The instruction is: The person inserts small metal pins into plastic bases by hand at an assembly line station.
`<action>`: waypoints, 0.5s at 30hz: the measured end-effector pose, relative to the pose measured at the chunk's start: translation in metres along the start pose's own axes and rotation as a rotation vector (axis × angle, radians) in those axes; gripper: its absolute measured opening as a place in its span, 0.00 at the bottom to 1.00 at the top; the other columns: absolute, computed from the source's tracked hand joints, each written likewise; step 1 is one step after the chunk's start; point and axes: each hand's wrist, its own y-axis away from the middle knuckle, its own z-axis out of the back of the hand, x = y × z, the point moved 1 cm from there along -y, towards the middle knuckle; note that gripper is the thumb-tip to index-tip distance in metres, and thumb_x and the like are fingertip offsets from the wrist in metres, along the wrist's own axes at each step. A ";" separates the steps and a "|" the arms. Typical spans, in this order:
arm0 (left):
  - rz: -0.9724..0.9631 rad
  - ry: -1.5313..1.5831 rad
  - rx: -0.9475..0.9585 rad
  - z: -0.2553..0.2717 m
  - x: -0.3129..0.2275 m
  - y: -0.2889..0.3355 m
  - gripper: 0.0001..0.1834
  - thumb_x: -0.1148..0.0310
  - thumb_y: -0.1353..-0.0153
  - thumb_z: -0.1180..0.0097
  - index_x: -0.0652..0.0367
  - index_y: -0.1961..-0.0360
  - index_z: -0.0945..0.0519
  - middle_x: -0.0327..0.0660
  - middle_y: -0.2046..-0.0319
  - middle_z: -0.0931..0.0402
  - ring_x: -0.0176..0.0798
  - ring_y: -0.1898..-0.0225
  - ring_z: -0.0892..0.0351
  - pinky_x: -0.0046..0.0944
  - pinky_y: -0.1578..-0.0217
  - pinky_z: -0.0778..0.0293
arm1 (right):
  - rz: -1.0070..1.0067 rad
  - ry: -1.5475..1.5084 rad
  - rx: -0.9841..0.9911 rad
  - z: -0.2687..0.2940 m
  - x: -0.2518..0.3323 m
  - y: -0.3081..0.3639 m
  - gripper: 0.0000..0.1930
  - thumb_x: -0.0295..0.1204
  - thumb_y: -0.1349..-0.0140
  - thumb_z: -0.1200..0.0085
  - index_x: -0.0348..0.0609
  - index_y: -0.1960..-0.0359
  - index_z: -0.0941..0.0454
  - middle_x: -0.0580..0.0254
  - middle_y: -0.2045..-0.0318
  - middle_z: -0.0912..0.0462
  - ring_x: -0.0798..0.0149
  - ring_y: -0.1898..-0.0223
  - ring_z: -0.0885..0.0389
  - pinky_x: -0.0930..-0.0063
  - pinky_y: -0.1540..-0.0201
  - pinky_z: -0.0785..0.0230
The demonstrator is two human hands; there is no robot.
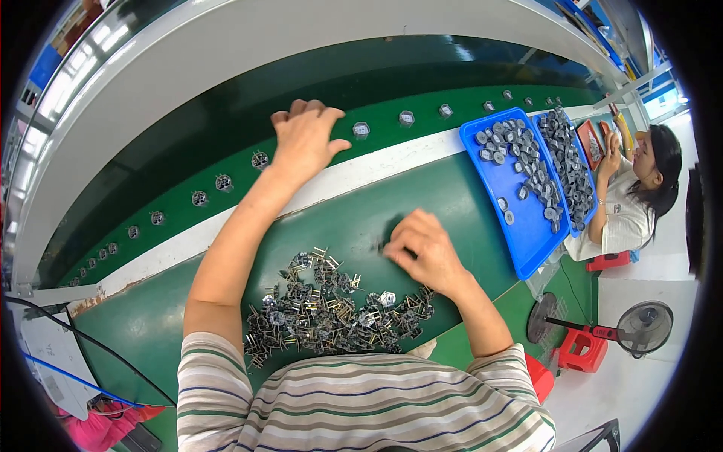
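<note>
My left hand (pixel 305 139) reaches across the green conveyor belt (pixel 392 139), thumb and forefinger spread apart, no part visible in it. Beside its wrist a small round part with metal pins (pixel 260 160) lies on the belt. My right hand (pixel 425 248) is over the green worktop (pixel 339 207), its fingers curled in. A dark blur shows at its fingertips, too smeared to name. Just below this hand, close to my body, spreads a heap of small black parts with brass-coloured pins (pixel 324 316).
Several spaced parts (pixel 224 182) line the belt, paler square-looking ones (pixel 407 118) to the right. Two blue trays (pixel 520 252) of grey round pieces stand at the right edge. Beyond them a person (pixel 629 188) holds something near a red bin (pixel 590 143). A fan (pixel 644 329) and red stools (pixel 582 350) stand behind.
</note>
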 end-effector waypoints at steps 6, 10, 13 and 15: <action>-0.029 0.105 0.049 -0.029 -0.010 -0.009 0.17 0.59 0.45 0.24 0.51 0.55 0.11 0.35 0.57 0.19 0.45 0.45 0.25 0.56 0.43 0.39 | 0.110 0.327 -0.102 -0.007 -0.002 -0.002 0.08 0.26 0.49 0.29 0.44 0.68 0.17 0.66 0.66 0.19 0.59 0.59 0.22 0.62 0.57 0.36; -0.109 0.268 0.004 -0.008 -0.023 0.007 0.12 0.65 0.47 0.25 0.51 0.62 0.12 0.34 0.64 0.19 0.41 0.51 0.23 0.49 0.46 0.41 | -0.049 0.231 -0.175 -0.002 -0.001 -0.005 0.08 0.27 0.47 0.29 0.45 0.67 0.15 0.67 0.65 0.18 0.58 0.58 0.22 0.61 0.54 0.37; -0.154 0.413 0.156 0.013 -0.039 0.040 0.11 0.65 0.49 0.25 0.51 0.64 0.11 0.35 0.64 0.18 0.42 0.51 0.24 0.48 0.46 0.41 | -0.087 0.231 -0.162 -0.007 -0.008 -0.011 0.06 0.27 0.45 0.29 0.46 0.67 0.14 0.67 0.64 0.18 0.58 0.56 0.22 0.61 0.53 0.37; -0.149 0.428 0.263 0.019 -0.041 0.062 0.12 0.64 0.49 0.24 0.50 0.63 0.11 0.35 0.64 0.18 0.41 0.51 0.24 0.48 0.46 0.42 | -0.088 0.150 -0.137 -0.008 -0.012 -0.019 0.06 0.27 0.45 0.28 0.47 0.67 0.13 0.67 0.64 0.17 0.59 0.56 0.22 0.61 0.52 0.36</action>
